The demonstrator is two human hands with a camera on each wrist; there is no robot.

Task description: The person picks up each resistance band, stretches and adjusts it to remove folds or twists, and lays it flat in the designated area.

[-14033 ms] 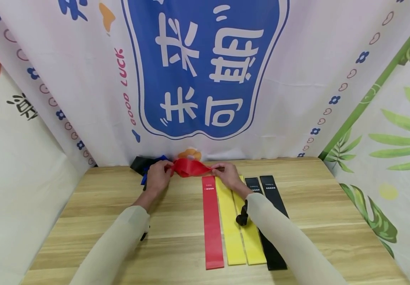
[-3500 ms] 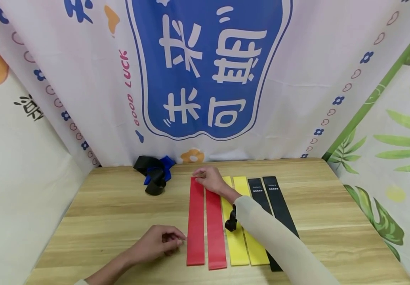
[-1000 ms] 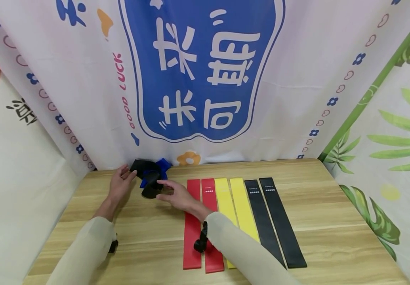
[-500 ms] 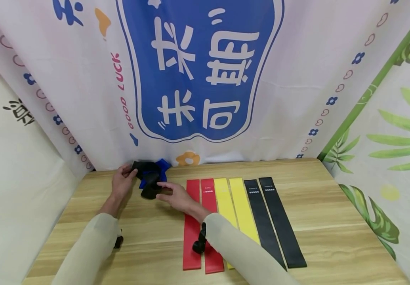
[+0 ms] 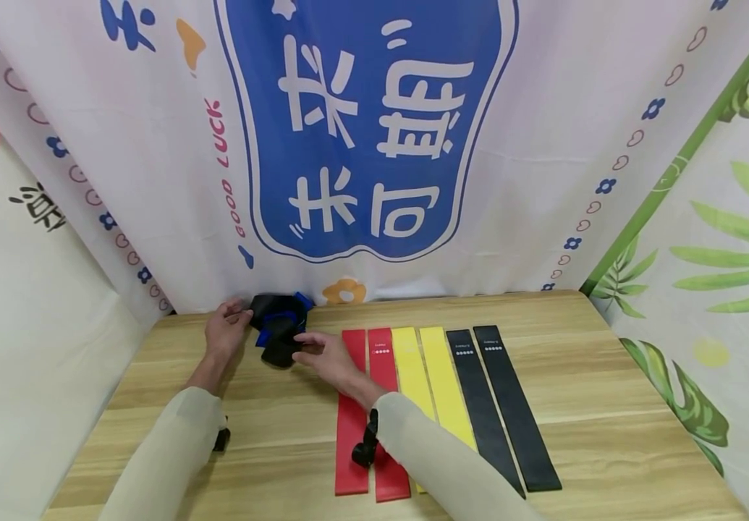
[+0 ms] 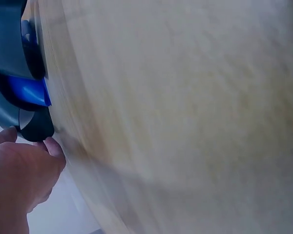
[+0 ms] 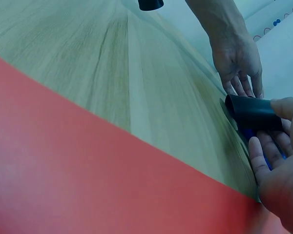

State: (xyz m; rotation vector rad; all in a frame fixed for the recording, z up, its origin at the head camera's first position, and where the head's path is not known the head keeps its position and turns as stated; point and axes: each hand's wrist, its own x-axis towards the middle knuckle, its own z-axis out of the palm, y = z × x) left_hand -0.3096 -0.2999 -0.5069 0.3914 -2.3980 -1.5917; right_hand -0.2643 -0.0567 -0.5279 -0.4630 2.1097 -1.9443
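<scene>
At the back left of the table lies a loosely looped black resistance band (image 5: 278, 349), tangled with a blue resistance band (image 5: 305, 302). My left hand (image 5: 226, 334) pinches the left end of the black band; in the left wrist view its fingertips meet that curved end (image 6: 41, 127). From the other side my right hand (image 5: 331, 364) holds the black loop's near right part. The right wrist view shows the thumb (image 7: 283, 106) over the black band and the other fingers under it. Much of the blue band is hidden beneath the black.
Flat bands lie side by side to the right: two red (image 5: 351, 449), two yellow (image 5: 446, 383) and two black (image 5: 517, 405). My right forearm (image 5: 442, 456) crosses above the red and yellow ones. A printed curtain (image 5: 543, 159) hangs right behind the wooden table (image 5: 608, 405).
Earlier both hands stretched a red band, which was then laid flat beside the other. Since then both hands have moved to the black and blue bundle, which has just shifted slightly right.
</scene>
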